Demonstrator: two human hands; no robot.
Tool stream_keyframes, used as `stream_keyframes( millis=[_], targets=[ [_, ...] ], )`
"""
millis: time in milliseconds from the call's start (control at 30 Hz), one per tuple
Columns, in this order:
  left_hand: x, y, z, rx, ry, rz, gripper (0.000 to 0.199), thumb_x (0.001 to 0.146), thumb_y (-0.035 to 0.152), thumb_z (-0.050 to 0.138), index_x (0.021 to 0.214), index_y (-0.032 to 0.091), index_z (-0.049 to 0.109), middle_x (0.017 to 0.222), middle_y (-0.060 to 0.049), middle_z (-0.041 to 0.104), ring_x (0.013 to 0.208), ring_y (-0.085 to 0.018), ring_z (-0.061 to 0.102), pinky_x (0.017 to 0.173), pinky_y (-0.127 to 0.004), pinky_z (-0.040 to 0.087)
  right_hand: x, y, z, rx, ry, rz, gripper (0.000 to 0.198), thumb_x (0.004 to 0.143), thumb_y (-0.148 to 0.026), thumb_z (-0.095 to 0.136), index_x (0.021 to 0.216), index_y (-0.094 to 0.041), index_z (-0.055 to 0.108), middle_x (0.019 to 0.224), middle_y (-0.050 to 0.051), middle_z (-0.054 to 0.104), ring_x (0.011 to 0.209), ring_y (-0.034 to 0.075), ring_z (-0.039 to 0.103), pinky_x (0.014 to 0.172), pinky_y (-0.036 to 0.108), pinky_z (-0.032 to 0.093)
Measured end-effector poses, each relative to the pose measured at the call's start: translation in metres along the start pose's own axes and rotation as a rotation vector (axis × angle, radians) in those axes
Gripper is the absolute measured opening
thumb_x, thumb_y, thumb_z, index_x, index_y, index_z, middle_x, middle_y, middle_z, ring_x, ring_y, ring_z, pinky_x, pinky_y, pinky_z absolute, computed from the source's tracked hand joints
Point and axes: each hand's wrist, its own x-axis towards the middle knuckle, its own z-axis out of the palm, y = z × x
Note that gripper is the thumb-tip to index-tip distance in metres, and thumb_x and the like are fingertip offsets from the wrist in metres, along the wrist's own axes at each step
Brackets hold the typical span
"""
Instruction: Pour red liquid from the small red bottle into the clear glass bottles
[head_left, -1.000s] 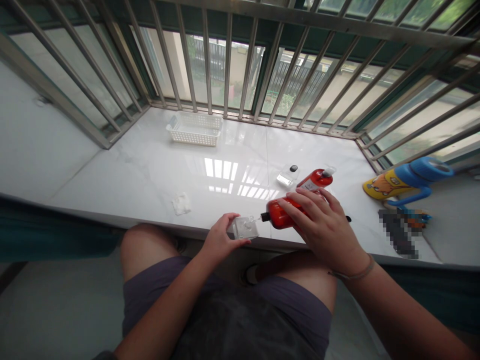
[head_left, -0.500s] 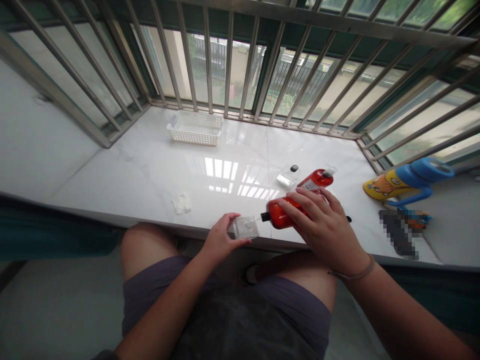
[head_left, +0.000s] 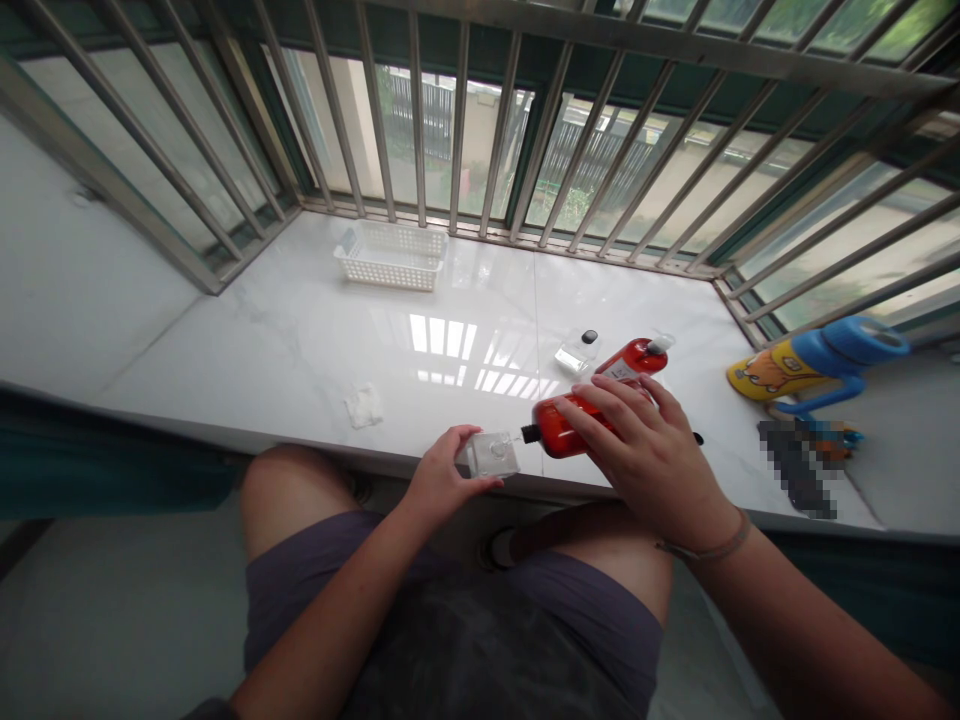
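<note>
My left hand [head_left: 442, 475] grips a small clear square bottle [head_left: 495, 456] by its side at the ledge's front edge. Its uncapped mouth faces up. In my right hand [head_left: 649, 455] is a red bottle [head_left: 555, 430], tipped on its side with the black neck pointing left at the clear bottle's mouth. A thin clear stream or nozzle spans the small gap; I cannot tell which. Just behind my right hand lies a second red bottle [head_left: 637, 356] with a pale label and a clear cap. Left of it is another clear bottle [head_left: 576, 352] with a black cap.
A white perforated basket [head_left: 390, 262] stands at the back left of the white ledge [head_left: 247, 350]. A crumpled white tissue [head_left: 364, 406] lies near the front. At right are a blue-and-yellow water bottle [head_left: 814, 358] and a blurred dark object [head_left: 796, 468]. Metal bars [head_left: 459, 130] line the window.
Almost nothing differs. Both hands keep hold of their bottles in the same place, with the red bottle still tipped toward the clear one.
</note>
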Motion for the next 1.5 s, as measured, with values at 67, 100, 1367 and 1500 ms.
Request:
stream_keyframes(
  millis=[67,100,1367,1500],
  targets=[
    [0.0002,0.0013,-0.0001,0.0,-0.004,-0.007,0.08,0.065,0.039,0.102,0.133,0.026,0.063,0.131,-0.01,0.074,0.124,-0.031,0.072,0.112,-0.047,0.055,0.0001,0.0,0.0002,-0.002,-0.002,-0.004,0.054,0.104,-0.012,0.061,0.155,-0.028,0.056,0.152,0.009,0.066,0.148,0.033,0.054,0.128,0.059,0.031],
    [0.0002,0.002,-0.0001,0.003,-0.006,-0.012,0.08,0.065,0.039,0.102,0.133,0.026,0.063,0.131,-0.01,0.074,0.124,-0.031,0.072,0.112,-0.047,0.055,0.0002,-0.0001,0.0003,-0.002,-0.002,-0.006,0.054,0.104,-0.012,0.061,0.155,-0.028,0.057,0.152,0.01,0.066,0.148,0.033,0.054,0.128,0.059,0.031],
    [-0.0001,0.0009,0.0008,0.032,-0.001,-0.004,0.08,0.065,0.04,0.102,0.134,0.028,0.063,0.132,-0.009,0.073,0.124,-0.031,0.071,0.112,-0.047,0.055,0.0051,-0.0022,-0.0035,-0.024,0.002,-0.041,0.051,0.105,-0.013,0.058,0.153,-0.029,0.058,0.151,0.009,0.067,0.147,0.033,0.055,0.128,0.058,0.03],
    [-0.0004,0.0017,0.0005,0.034,-0.002,0.0,0.08,0.065,0.04,0.102,0.133,0.027,0.063,0.133,-0.009,0.073,0.124,-0.031,0.071,0.112,-0.047,0.055,0.0052,-0.0025,-0.0037,-0.036,0.005,-0.045,0.049,0.106,-0.013,0.056,0.152,-0.028,0.058,0.151,0.009,0.067,0.147,0.033,0.055,0.128,0.058,0.031]
  ],
)
